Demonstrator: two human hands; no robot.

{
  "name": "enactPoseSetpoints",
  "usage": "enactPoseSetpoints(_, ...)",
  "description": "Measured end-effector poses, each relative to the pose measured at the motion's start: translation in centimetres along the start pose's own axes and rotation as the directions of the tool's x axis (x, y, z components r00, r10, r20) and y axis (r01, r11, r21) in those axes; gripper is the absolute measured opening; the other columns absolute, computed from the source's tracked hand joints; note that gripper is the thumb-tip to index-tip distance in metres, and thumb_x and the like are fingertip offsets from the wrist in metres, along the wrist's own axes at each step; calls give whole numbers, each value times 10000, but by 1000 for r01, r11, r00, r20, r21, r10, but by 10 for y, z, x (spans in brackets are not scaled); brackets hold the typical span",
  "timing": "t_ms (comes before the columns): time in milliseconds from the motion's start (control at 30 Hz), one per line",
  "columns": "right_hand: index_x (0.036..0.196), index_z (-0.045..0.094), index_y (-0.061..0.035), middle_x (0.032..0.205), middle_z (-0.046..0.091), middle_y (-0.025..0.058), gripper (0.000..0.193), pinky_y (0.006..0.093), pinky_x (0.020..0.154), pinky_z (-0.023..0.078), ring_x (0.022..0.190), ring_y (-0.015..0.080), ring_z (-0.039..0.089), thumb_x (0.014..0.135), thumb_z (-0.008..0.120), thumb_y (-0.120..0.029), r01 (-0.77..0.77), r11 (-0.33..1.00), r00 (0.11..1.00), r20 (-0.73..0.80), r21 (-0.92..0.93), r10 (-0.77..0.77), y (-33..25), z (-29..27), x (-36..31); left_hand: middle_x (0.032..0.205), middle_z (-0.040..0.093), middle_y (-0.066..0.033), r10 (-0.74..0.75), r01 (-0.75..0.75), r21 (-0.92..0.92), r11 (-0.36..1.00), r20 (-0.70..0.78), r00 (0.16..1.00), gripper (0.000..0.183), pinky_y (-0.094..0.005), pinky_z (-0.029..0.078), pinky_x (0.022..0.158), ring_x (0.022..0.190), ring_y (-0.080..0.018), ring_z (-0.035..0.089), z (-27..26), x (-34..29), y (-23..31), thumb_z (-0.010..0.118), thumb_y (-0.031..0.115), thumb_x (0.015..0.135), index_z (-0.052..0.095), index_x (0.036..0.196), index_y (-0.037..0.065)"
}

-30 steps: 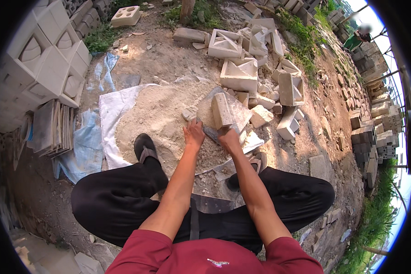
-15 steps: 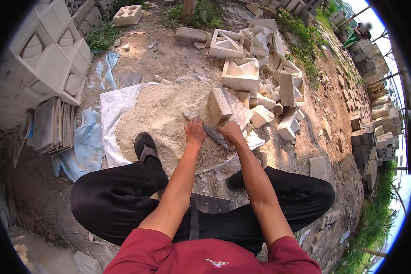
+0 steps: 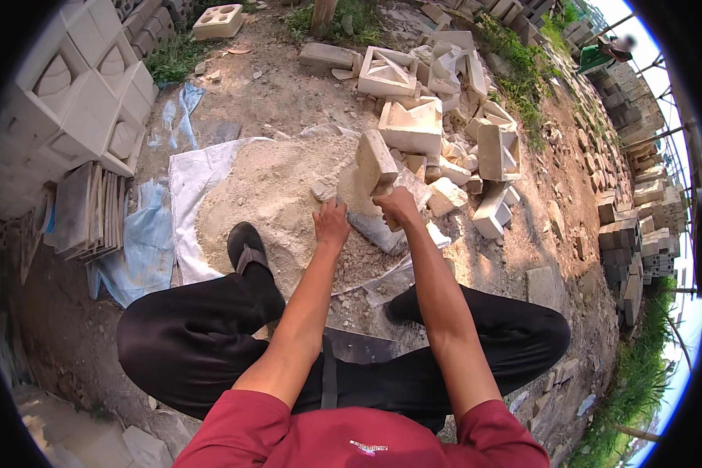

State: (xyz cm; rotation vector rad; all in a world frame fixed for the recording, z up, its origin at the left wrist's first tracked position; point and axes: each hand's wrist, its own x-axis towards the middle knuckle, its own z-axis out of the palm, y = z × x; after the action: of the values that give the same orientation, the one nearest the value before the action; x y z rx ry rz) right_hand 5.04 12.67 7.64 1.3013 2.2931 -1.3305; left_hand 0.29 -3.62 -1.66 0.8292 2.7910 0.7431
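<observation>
My right hand (image 3: 398, 207) is closed round the short handle of a mallet. The mallet's large pale block-shaped head (image 3: 377, 158) is raised above the rubble. My left hand (image 3: 331, 225) rests low on the heap of pale crushed material (image 3: 261, 187), its fingers apart and slightly bent. A small pale lump (image 3: 320, 189) lies just beyond those fingertips; whether they touch it I cannot tell. Between my hands, partly under the right one, lies a grey stone piece (image 3: 373, 232).
A white sheet (image 3: 199, 175) lies under the heap. Broken hollow blocks (image 3: 411, 127) and chunks pile up ahead on the right. Stacked pale blocks (image 3: 78, 86) and thin boards (image 3: 93, 210) stand at left, beside blue plastic (image 3: 143, 253). Another person (image 3: 604, 54) is far off at upper right.
My right hand has lifted the mallet up and away from the rubble. My left hand has stayed nearly in place.
</observation>
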Motion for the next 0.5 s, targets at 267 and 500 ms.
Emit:
enactPoseSetpoints(267,911,664,91,884,680,281,406,403,745,557,877,387,682,696,696,-252,103,966,959,-233,-239,-160,42,40,7,1071,568,-64,-50,54,-47,997,76,996,192,-472,397,908,1076,-253,542,-2,6,11,582,106,822,676,988,128)
enactPoseSetpoints(500,837,649,109,769,680,248,392,383,646,560,704,330,696,684,692,-249,104,994,976,-198,37,-95,3,31,11,1012,578,-82,-15,13,-38,999,-33,999,150,-448,403,871,1030,-280,554,2,3,-3,635,135,804,668,949,119)
